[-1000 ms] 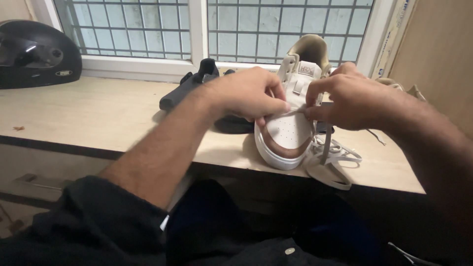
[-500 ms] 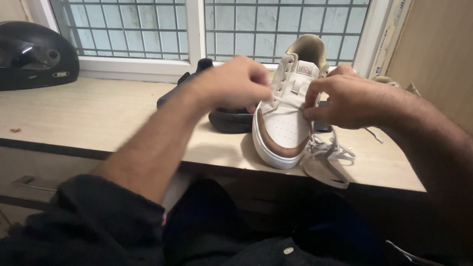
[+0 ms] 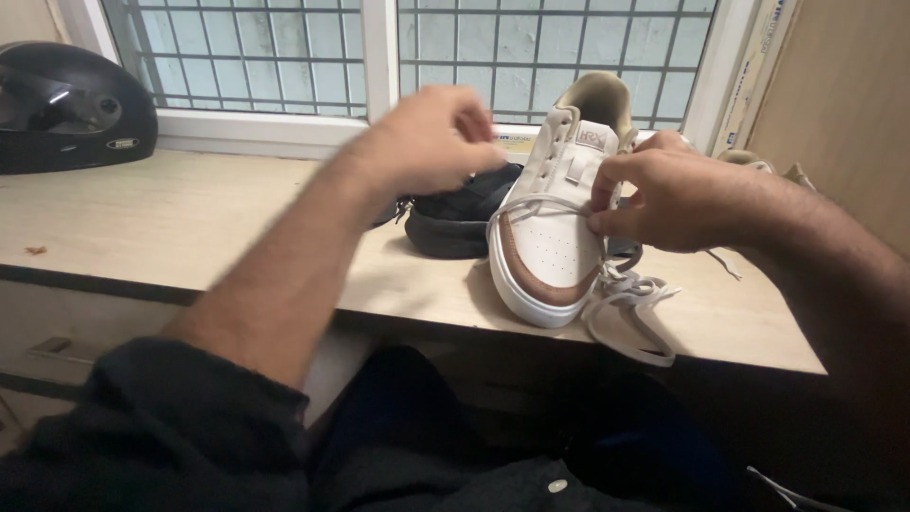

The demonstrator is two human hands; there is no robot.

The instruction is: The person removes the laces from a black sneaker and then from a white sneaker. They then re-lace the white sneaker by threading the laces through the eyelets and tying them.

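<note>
Desk: we see a pale wooden desk [image 3: 171, 223] running under a barred window [image 3: 284, 47], its front edge close to our lap.
Helmet: a black helmet [image 3: 66, 109] sits at the far left of the desk, against the window sill, well apart from our hands.
White sneaker: the white sneaker [image 3: 555, 228] with a brown toe band stands upright near the desk's front edge, toe toward us, tan heel lining up by the window.
Black shoe: a black shoe [image 3: 460, 218] lies just beside the sneaker on its left, touching or nearly touching it; we cannot tell which.
Left hand: our left hand [image 3: 431, 137] is raised above the black shoe, fingers curled together; motion blur keeps us from telling whether it pinches a lace.
Right hand: our right hand [image 3: 668, 199] rests at the sneaker's right side, thumb and forefinger pinched on the white lace [image 3: 545, 202] that crosses the vamp.
Loose lace: the rest of the lace lies coiled on the desk right of the toe, one loop hanging over the edge.
</note>
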